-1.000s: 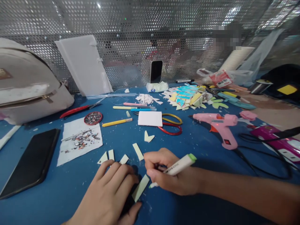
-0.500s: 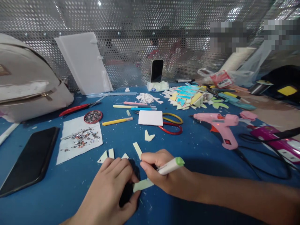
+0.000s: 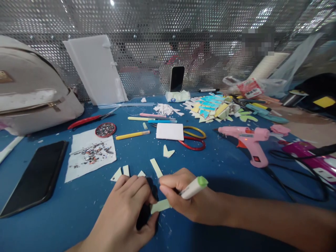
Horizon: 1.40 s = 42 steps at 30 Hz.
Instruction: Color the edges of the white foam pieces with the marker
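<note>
A white marker pen point(image 3: 194, 188) with a green end is gripped in my right hand point(image 3: 183, 196), its tip hidden behind my fingers. Under that hand lies a short pale green strip point(image 3: 160, 206), partly covered. My left hand point(image 3: 131, 203) pinches the strip's left end between thumb and fingers. Just beyond my hands are another pale strip point(image 3: 156, 168), a small triangle point(image 3: 117, 174) with a dark dot, a narrow rectangle point(image 3: 126, 170) and a partly hidden piece point(image 3: 141, 173). A V-shaped piece point(image 3: 168, 151) lies farther out.
A pink glue gun point(image 3: 246, 138) and its cable lie right. Scissors point(image 3: 194, 138) sit partly under a white card point(image 3: 170, 131). Sequins on paper point(image 3: 91, 154) and a phone point(image 3: 34, 178) are left. Cut scraps point(image 3: 212, 106) are heaped behind, before a perforated metal panel point(image 3: 147, 52).
The whole view has shifted slightly, so things appear a little to the right. Both hands keep nearly the same hold and place on the strip and marker.
</note>
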Available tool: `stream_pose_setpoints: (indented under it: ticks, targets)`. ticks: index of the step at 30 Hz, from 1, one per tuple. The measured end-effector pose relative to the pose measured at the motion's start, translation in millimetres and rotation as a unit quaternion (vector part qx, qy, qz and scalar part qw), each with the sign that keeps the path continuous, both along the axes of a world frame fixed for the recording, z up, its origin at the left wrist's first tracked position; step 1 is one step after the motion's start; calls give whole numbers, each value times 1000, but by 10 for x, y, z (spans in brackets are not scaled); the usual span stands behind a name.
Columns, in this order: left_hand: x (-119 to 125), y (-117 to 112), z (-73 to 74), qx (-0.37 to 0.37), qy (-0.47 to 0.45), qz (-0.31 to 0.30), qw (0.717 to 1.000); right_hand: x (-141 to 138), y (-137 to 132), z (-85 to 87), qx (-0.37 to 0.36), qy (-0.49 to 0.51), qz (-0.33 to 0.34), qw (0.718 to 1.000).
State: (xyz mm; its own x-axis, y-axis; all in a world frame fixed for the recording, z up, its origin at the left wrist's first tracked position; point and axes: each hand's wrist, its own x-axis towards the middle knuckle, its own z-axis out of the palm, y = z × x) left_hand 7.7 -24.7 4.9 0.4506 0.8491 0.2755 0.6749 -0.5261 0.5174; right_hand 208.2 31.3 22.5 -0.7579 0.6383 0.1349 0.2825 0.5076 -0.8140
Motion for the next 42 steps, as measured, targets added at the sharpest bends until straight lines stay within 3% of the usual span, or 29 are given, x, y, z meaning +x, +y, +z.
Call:
stream_pose_setpoints:
  ticks: [9,13,16,21,23,27,31,42]
  targets:
    - [-9,5,16,-3,-8,0,1000,-6,22,26,-15,-17,-31,999]
    - [2,-3,16,-14,-8,2,1000,-10,20,37,-35,-29,-3,999]
    - [7,-13,-1,-16,-11,2,1000,-7,23,31,-27,-22,-48,998]
    - [-10,-9,-6,-13,-11,0,1000,-5,30,24,-46,-32,-29,998]
    - [-15,-2,10,-11,-6,-7,1000,-7,30,29,-37,-28,-50,998]
    - [-6,7,29,-19,1,-7,1000,-6,26,37,-25,-46,-11,999]
    - [6,-1,11,-12,-12,4,1000,1,25,29,-9,-32,-47,998]
    - [-8,-7,-9,-15,-18,2,1000,6,28,40,-3,-35,-37,999]
